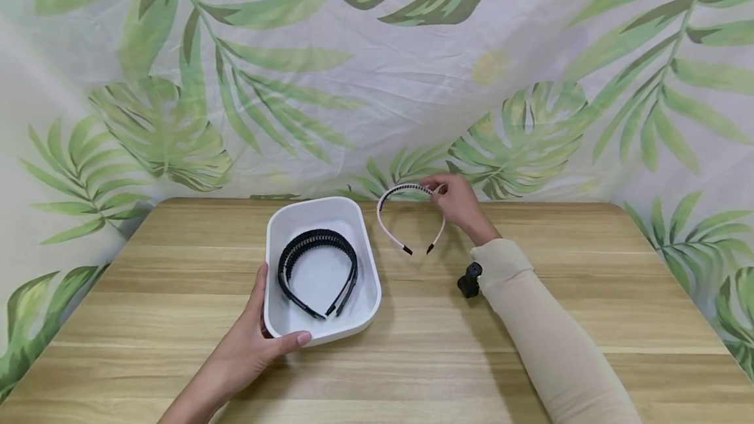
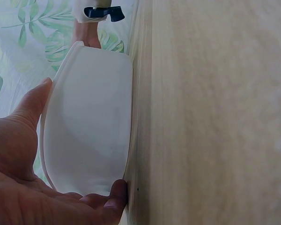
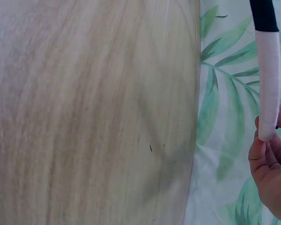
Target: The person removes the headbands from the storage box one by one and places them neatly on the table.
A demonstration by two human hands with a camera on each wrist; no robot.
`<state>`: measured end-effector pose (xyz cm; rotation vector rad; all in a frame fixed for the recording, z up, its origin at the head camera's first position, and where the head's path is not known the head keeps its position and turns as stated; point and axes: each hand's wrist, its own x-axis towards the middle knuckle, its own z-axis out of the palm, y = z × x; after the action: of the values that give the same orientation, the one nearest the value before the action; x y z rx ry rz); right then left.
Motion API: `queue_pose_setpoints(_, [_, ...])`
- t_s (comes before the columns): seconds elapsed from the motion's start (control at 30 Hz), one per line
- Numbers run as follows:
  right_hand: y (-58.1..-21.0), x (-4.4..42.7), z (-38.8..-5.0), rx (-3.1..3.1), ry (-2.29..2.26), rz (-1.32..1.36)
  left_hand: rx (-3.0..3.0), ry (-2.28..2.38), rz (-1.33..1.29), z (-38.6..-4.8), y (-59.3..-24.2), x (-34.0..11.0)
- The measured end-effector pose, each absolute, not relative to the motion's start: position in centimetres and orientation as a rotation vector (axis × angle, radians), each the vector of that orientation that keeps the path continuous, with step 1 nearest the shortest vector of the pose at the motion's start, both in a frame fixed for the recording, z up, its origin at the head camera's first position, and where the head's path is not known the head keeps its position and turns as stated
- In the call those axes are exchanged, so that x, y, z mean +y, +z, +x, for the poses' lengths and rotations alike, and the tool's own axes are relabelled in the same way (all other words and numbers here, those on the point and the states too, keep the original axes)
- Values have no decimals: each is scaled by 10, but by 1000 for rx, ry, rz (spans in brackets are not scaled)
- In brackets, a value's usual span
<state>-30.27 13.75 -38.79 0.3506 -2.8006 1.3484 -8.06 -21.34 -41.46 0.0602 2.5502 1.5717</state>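
In the head view, my left hand holds a white plastic tub by its left side and near corner, thumb along the near rim. The left wrist view shows the tub's outer wall with my fingers curled at its lower edge; whether it rests fully on the table I cannot tell. Black toothed headbands lie nested inside it. To the right of the tub, a pale pink headband hangs with its black tips downward, and my right hand pinches its upper right side. The right wrist view shows this pinch on the pink-wrapped band.
A wood-grain table spreads below both hands, with its far edge just behind the tub. Behind it hangs a leaf-printed cloth. A small black device sits at my right wrist, beside the beige sleeve.
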Motion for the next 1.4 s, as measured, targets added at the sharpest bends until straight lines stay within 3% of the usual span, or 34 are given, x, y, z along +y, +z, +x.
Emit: queue_pose_setpoints(1.4, [-417,140,-313,-2899,1360,199,2532,1558,22,-79,-413,-214])
